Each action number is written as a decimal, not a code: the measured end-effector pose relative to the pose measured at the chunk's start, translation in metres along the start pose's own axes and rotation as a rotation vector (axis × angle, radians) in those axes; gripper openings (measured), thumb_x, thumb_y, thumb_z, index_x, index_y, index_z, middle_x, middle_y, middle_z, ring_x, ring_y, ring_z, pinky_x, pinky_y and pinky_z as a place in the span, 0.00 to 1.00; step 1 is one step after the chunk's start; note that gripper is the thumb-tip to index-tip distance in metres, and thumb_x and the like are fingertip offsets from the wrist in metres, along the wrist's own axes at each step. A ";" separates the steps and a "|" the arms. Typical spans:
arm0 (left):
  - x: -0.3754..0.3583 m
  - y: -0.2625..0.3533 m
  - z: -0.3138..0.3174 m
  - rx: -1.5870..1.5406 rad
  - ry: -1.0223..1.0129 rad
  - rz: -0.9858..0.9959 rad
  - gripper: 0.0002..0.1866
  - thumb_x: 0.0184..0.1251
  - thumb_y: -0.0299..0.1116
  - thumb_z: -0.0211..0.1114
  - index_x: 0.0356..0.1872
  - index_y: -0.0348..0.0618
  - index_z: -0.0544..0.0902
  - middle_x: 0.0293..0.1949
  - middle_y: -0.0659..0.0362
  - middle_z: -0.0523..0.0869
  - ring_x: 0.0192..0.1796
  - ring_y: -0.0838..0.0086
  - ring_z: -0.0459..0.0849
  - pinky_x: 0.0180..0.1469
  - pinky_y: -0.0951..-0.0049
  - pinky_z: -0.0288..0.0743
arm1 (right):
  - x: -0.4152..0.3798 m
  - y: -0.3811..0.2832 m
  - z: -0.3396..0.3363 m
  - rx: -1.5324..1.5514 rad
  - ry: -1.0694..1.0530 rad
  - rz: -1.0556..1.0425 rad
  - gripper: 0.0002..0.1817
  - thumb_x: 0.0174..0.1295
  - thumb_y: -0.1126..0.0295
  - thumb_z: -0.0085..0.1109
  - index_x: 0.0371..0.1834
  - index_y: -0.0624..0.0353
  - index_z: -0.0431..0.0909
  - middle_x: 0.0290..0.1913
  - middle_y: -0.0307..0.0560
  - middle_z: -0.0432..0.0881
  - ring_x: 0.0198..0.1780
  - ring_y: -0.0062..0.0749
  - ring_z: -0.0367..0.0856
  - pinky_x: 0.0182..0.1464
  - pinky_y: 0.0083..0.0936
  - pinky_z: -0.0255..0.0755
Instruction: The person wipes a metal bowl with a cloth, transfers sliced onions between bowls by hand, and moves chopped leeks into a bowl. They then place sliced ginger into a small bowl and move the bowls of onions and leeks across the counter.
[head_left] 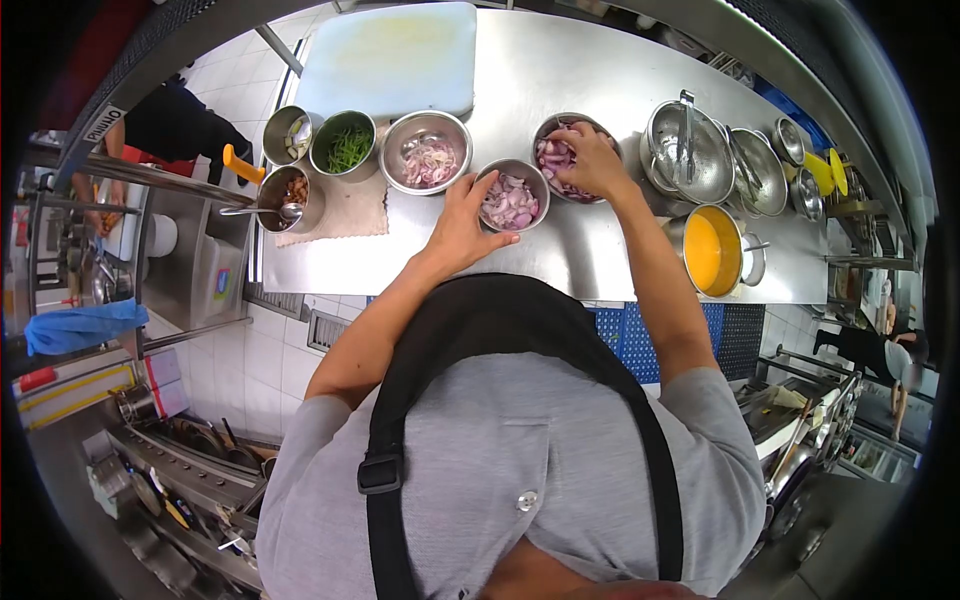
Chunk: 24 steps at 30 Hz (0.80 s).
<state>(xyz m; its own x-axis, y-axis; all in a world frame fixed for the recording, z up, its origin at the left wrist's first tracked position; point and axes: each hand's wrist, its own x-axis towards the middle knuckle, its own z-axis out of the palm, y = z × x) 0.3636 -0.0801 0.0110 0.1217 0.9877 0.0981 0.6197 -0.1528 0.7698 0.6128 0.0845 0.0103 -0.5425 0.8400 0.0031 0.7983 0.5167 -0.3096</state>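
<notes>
My left hand (462, 228) curls round the near left side of a small steel bowl (543, 212), thumb and fingers at its wall. Chopped red onion (510, 203) fills this bowl. My right hand (598, 165) reaches into a second steel bowl (612, 140) just to the right, which holds larger red onion pieces (553, 158). Its fingers are bent together among those pieces, and the fingertips are partly hidden. Left of both stands a wider steel bowl (385, 150) with thinly sliced onion (428, 162) in it.
At left stand containers of chopped greens (346, 150), pale pieces (298, 137) and brown bits (297, 188) with a spoon. A white cutting board (390, 60) lies behind. Strainers (690, 150) and a pot of orange liquid (712, 250) are at right. Other people work beyond both sides.
</notes>
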 end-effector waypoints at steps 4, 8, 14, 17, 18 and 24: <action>-0.003 0.003 -0.002 0.025 0.000 0.002 0.54 0.46 0.45 0.87 0.76 0.43 0.68 0.70 0.38 0.68 0.72 0.44 0.68 0.75 0.53 0.65 | 0.016 0.018 -0.008 0.151 -0.088 -0.054 0.33 0.48 0.65 0.72 0.64 0.47 0.80 0.67 0.54 0.75 0.63 0.52 0.79 0.66 0.44 0.74; -0.004 -0.001 0.000 0.030 0.013 0.006 0.53 0.46 0.45 0.87 0.75 0.43 0.68 0.70 0.37 0.68 0.72 0.44 0.69 0.75 0.53 0.66 | 0.003 0.012 -0.027 0.219 -0.072 -0.121 0.36 0.50 0.62 0.72 0.69 0.43 0.78 0.71 0.55 0.71 0.68 0.55 0.75 0.67 0.43 0.75; -0.004 0.000 0.001 0.000 0.007 0.001 0.53 0.46 0.44 0.87 0.75 0.43 0.68 0.70 0.36 0.68 0.72 0.44 0.70 0.75 0.53 0.66 | -0.020 -0.012 0.015 -0.118 0.054 -0.025 0.34 0.53 0.57 0.72 0.68 0.43 0.79 0.74 0.55 0.68 0.69 0.64 0.69 0.68 0.48 0.72; -0.004 0.001 0.001 0.026 0.006 -0.009 0.53 0.47 0.44 0.87 0.75 0.43 0.68 0.70 0.36 0.68 0.72 0.44 0.70 0.75 0.53 0.66 | -0.010 0.001 0.023 -0.042 0.139 -0.073 0.27 0.53 0.61 0.71 0.60 0.46 0.83 0.71 0.53 0.71 0.67 0.59 0.71 0.65 0.46 0.74; -0.005 0.002 0.000 0.026 0.004 -0.008 0.53 0.47 0.44 0.86 0.75 0.43 0.68 0.70 0.36 0.68 0.72 0.43 0.69 0.75 0.53 0.66 | -0.009 0.002 0.022 0.011 0.147 -0.084 0.25 0.52 0.64 0.71 0.57 0.48 0.84 0.68 0.53 0.73 0.65 0.57 0.73 0.64 0.44 0.75; -0.005 0.004 -0.003 0.015 0.006 -0.006 0.53 0.47 0.45 0.86 0.75 0.43 0.68 0.71 0.35 0.67 0.73 0.43 0.69 0.75 0.53 0.66 | -0.001 0.016 0.005 0.275 0.168 -0.098 0.19 0.50 0.73 0.73 0.48 0.58 0.87 0.52 0.49 0.83 0.52 0.49 0.83 0.58 0.37 0.78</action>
<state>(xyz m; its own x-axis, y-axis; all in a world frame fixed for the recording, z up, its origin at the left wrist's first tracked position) 0.3633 -0.0857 0.0149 0.1132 0.9888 0.0974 0.6322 -0.1473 0.7607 0.6246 0.0909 0.0009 -0.5444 0.8158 0.1954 0.6315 0.5519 -0.5446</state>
